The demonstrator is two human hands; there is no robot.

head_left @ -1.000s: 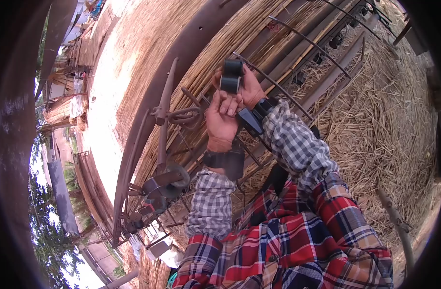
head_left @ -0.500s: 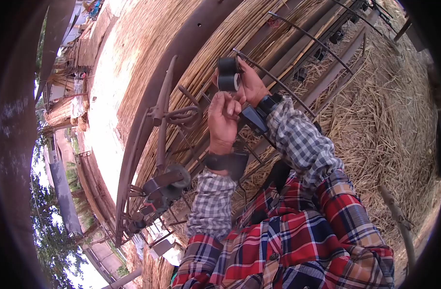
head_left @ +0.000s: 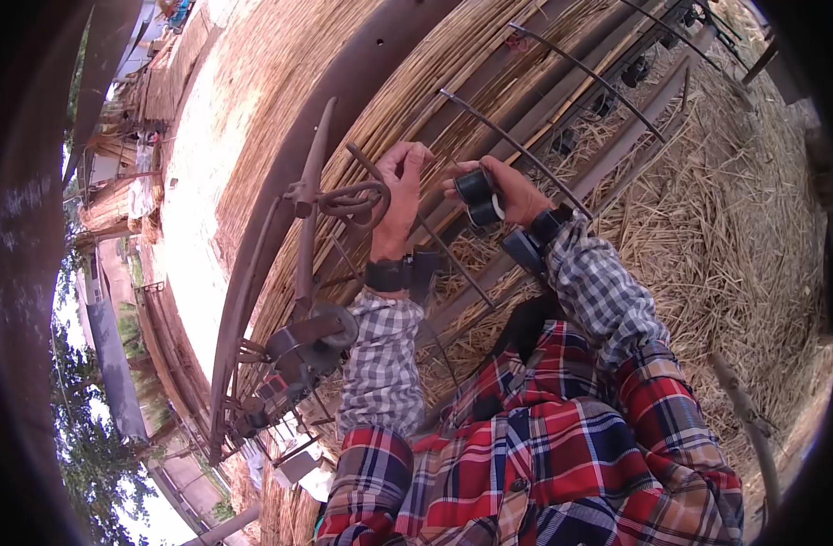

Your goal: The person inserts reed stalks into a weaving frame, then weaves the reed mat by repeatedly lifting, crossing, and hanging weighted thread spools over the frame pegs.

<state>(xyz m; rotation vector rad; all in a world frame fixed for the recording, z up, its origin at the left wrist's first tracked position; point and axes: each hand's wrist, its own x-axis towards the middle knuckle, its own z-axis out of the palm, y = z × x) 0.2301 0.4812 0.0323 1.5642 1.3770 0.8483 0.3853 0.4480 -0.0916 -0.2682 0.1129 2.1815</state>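
My right hand [head_left: 518, 193] is wrapped round a black spool [head_left: 476, 195], a waisted shape with a pale inner edge. My left hand [head_left: 398, 196] is to the left of it, thumb and fingers pinched together. Whatever that pinch holds, if anything, is too thin to make out. Both hands are above the row of reed stalks [head_left: 416, 118] and the thin metal rods [head_left: 516, 141]. Close beside my left hand is a looped rusty metal handle [head_left: 354, 202].
A long curved brown metal beam [head_left: 252, 282] runs along the left of the stalks. Below the handle sits a round metal wheel [head_left: 330, 326]. Loose straw [head_left: 698, 237] covers the ground at right, with a wooden stick [head_left: 751, 428] near the edge. A sunlit reed mat [head_left: 212, 164] lies beyond.
My hands have moved apart: the right one went right and down with the black spool, the left one moved slightly up and left, towards the looped handle.
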